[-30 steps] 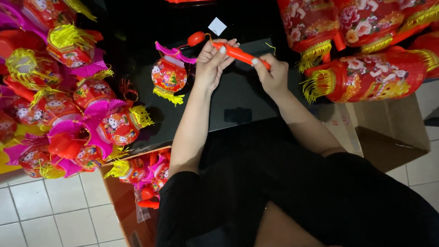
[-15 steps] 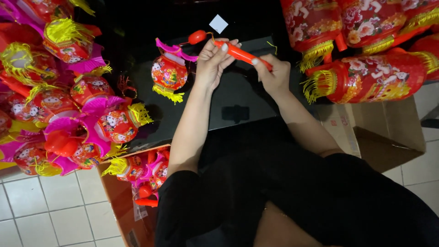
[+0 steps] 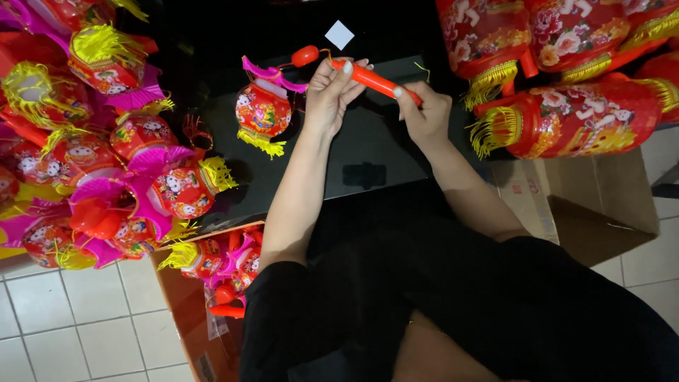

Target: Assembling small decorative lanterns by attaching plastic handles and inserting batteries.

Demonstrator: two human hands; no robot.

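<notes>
Hands grip a stiff, light stick: left hand pinches its front end, right hand clasps its rear; fragile lantern dangles near the table's far edge.

Left of me: heap of small lanterns
Right: big red lanterns
Below: cardboard box, tiled floor

A single head-worn camera looks steeply down from close above onto a dark counter at frame centre. The wearer's forearms reach up the frame from the bottom edge, with tiled floor at lower left.
</notes>
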